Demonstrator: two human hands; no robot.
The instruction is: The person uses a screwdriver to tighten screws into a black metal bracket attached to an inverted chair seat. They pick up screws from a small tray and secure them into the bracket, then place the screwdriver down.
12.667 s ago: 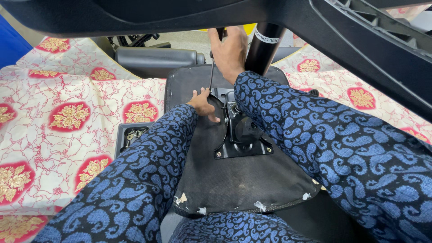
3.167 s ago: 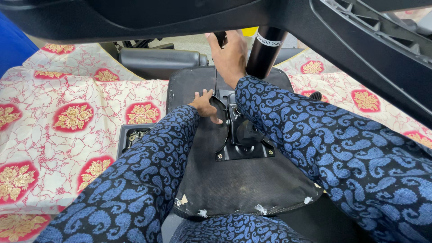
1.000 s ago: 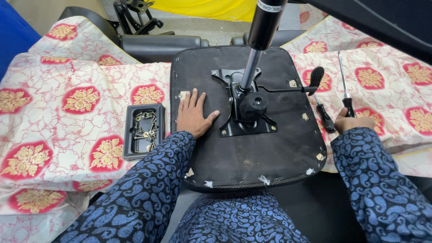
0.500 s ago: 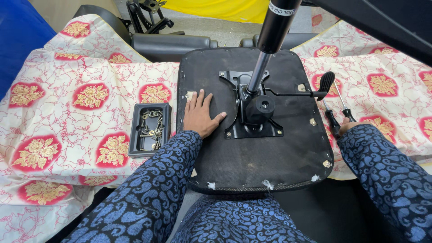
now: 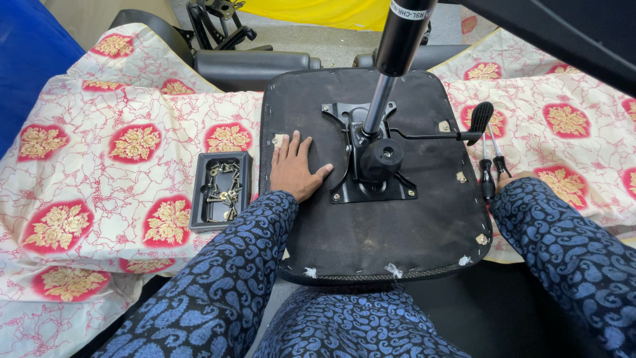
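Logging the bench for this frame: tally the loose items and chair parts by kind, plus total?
Upturned seat pan with mechanism plate and gas cylinder, left hand flat on it: 1
Screwdrivers by the right hand: 2
Black tray of screws: 1
Black armrests behind the seat: 2
Total: 6

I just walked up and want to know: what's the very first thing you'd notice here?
The big black upturned chair seat fills the middle, lying on a red-and-gold flowered cloth, with a metal plate and a gas cylinder sticking up from it. The left hand lies flat on the seat. A small black tray of screws sits to its left, and two screwdrivers lie by the right sleeve.
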